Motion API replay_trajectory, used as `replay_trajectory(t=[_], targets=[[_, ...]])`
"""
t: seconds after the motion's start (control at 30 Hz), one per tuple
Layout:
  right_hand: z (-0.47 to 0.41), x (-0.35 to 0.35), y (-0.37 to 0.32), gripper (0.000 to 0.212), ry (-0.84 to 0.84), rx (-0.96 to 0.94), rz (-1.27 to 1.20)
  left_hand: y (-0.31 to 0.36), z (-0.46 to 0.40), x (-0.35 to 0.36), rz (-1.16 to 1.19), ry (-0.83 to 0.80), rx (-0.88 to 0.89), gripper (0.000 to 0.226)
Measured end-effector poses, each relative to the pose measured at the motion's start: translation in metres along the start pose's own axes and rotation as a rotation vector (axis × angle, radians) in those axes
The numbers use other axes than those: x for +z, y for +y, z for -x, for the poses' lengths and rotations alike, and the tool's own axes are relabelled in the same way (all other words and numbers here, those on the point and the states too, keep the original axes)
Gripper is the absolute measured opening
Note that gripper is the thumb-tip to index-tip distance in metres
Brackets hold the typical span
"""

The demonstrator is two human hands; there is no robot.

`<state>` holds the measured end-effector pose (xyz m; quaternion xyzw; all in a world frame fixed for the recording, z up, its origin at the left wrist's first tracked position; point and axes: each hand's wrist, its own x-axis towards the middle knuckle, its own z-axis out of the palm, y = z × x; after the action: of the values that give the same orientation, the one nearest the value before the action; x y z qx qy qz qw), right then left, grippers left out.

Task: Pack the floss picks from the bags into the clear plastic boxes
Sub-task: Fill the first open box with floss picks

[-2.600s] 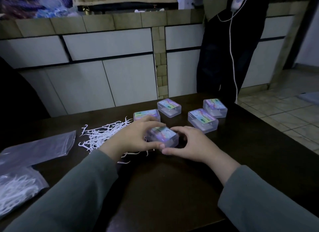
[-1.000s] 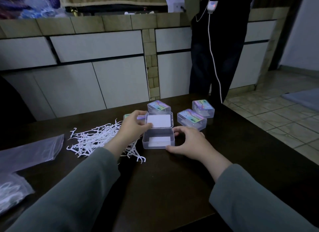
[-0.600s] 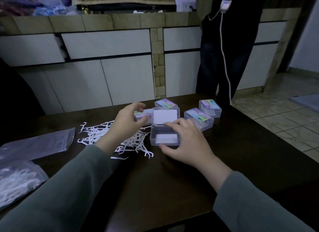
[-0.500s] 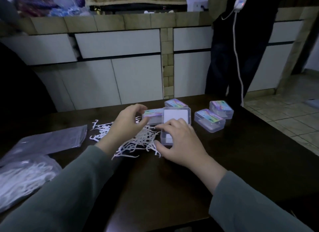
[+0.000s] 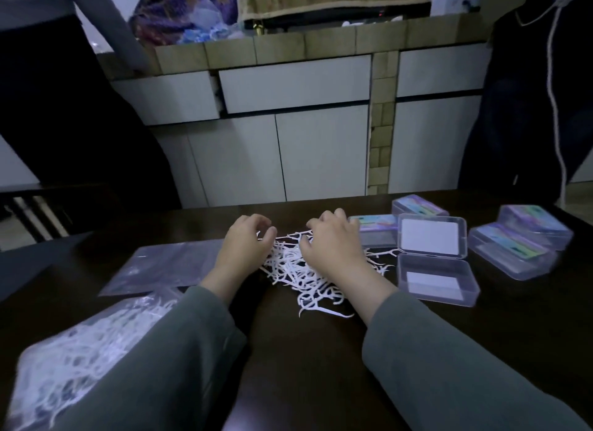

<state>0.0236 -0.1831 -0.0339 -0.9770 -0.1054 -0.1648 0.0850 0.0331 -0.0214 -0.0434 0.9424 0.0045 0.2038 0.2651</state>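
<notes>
A loose pile of white floss picks (image 5: 293, 272) lies on the dark table (image 5: 305, 366). My left hand (image 5: 244, 247) sits at the pile's left edge, fingers curled down into the picks. My right hand (image 5: 332, 249) lies on the pile's right part, fingers curled into it too. Just right of the pile stands an open clear box (image 5: 436, 281) with its lid (image 5: 430, 236) tipped back; only a white card shows inside. Several closed clear boxes with coloured labels (image 5: 510, 252) sit behind and to the right. A bag full of picks (image 5: 73, 350) lies at the near left.
A flat, empty-looking clear bag (image 5: 167, 267) lies left of the pile. White cabinets (image 5: 288, 142) stand beyond the table. One person (image 5: 64, 109) stands at the far left, another in dark clothes (image 5: 529, 109) with a hanging white cable at the far right.
My right hand has left the open box and moved left onto the floss pick pile. My left hand has come down onto the pile's left edge. The view has turned left.
</notes>
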Motion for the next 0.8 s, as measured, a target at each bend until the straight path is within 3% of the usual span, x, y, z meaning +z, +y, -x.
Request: replay_trajectory(t=[0.17,0.33,0.53,0.8], targets=[[-0.013,0.013,-0.001,0.052,-0.101,0.096,0.140,-0.019,-0.001,0.011,-0.022,-0.038,-0.057,0.029],[-0.017,0.013,-0.001,0.059,-0.212,0.068,0.181,-0.027,-0.004,0.012,-0.062,-0.021,-0.092,0.029],[-0.004,0.009,-0.005,0.056,-0.201,-0.054,0.081,-0.022,0.006,0.003,-0.063,-0.018,-0.064,0.024],[0.012,-0.007,0.007,0.047,-0.169,-0.110,-0.042,-0.010,0.015,-0.016,-0.094,-0.158,-0.018,0.012]])
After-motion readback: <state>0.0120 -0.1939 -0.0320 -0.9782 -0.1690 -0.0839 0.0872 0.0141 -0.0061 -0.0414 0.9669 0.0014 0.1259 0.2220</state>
